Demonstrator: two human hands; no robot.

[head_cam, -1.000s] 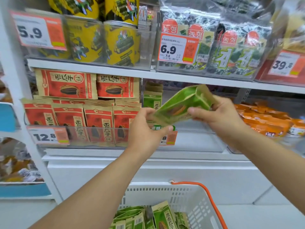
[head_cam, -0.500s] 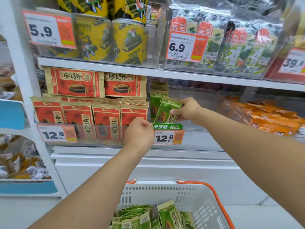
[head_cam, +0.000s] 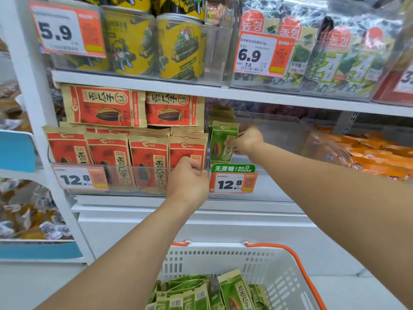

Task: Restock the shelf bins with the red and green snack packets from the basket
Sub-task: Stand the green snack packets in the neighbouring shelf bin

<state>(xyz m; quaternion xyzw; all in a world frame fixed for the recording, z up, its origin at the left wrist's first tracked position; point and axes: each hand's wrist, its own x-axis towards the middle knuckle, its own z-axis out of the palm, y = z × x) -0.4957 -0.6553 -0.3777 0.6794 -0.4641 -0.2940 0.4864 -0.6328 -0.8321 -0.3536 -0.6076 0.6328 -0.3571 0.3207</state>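
Observation:
My right hand (head_cam: 245, 140) reaches into the clear bin (head_cam: 279, 130) on the middle shelf and holds a green snack packet (head_cam: 220, 142) upright at the bin's left end, thumb on its front. Behind it stand more green packets (head_cam: 222, 114). My left hand (head_cam: 190, 177) grips the front rim where this bin meets the neighbouring clear bin (head_cam: 89, 170), which is packed with red packets (head_cam: 147, 155). Below, a white basket (head_cam: 263, 260) with orange handles holds several green packets (head_cam: 207, 291).
Yellow cans (head_cam: 178, 45) and seaweed packs (head_cam: 335, 59) fill the shelf above. Orange packets (head_cam: 375, 153) lie in the bin to the right. Price tags reading 12.8 (head_cam: 232, 182) hang on the bin fronts. A white upright (head_cam: 29, 108) bounds the left.
The green packet went from both hands in front of the shelf into the bin and now stands upright. My left hand moved to the bin's front rim.

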